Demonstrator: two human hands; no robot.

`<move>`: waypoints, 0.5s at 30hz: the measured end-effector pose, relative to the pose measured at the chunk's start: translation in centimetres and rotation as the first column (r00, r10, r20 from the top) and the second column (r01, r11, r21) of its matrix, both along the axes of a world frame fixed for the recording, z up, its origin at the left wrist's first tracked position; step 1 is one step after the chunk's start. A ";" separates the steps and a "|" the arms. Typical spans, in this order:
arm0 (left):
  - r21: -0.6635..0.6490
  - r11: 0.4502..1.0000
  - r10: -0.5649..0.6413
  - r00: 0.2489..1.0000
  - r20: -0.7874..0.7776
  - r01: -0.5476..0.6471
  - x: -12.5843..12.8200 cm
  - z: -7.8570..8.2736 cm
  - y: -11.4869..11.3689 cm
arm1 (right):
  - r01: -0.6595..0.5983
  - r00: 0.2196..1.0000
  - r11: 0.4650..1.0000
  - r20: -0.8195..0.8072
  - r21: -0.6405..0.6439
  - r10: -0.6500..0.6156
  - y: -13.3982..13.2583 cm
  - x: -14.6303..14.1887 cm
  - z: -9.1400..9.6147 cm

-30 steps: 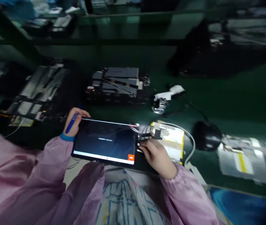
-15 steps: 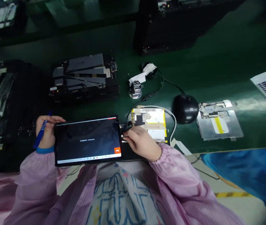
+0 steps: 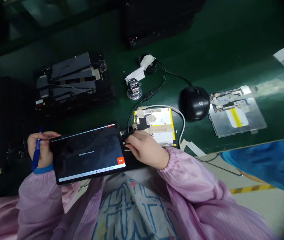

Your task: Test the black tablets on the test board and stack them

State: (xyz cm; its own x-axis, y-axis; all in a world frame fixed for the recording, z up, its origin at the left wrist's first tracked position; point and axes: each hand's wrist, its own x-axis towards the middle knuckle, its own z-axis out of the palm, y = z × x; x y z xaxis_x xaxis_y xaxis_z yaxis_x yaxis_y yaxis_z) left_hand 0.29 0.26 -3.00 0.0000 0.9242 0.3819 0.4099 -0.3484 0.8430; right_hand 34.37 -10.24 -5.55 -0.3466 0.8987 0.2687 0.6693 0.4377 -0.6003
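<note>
My left hand (image 3: 45, 150) is closed on the left edge of a tablet (image 3: 87, 160), with a blue pen (image 3: 36, 155) tucked among its fingers. The tablet's lit screen is mostly black, with a white strip along the bottom and an orange button in the lower right corner. At the tablet's right edge, my right hand (image 3: 149, 150) pinches a small cable plug (image 3: 126, 143); my fingers partly hide it, and I cannot tell how far it is inserted. Just behind that hand lies an opened device with yellow-edged white cells and a circuit board (image 3: 162, 117).
A black mouse (image 3: 195, 103) sits right of a metal tally counter (image 3: 134, 88). Its cable bundle (image 3: 148, 63) lies behind. A silver panel with a board (image 3: 239, 116) is farther right. Opened black devices (image 3: 72, 80) are stacked at left. A white cable (image 3: 182, 116) curves nearby.
The view has shifted, so the bench items appear lower-left or turned slightly. The tablet looks a little more tilted. Both hands keep the same grips.
</note>
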 end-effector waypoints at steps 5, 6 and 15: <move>-0.012 0.999 -0.040 0.999 0.023 0.040 0.0 0.0 0.0 | -0.026 0.999 0.999 0.026 0.040 0.025 0.1 0.0 -0.1; -0.011 0.999 -0.051 0.998 0.020 0.051 -0.1 0.0 0.0 | -0.031 0.999 0.998 0.040 0.050 0.029 0.1 0.0 0.0; -0.049 0.991 -0.128 0.992 0.009 0.128 -0.9 -0.3 -0.2 | -0.070 0.991 0.994 0.122 0.085 0.059 0.2 -0.3 0.6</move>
State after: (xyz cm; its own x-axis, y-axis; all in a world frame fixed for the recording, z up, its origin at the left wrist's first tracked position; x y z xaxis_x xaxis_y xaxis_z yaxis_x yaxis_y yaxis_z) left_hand -0.56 0.11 -3.34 0.1171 0.9346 0.3359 0.3596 -0.3552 0.8629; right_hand 34.07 -10.06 -4.96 -0.4373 0.8478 0.2999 0.7026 0.5302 -0.4745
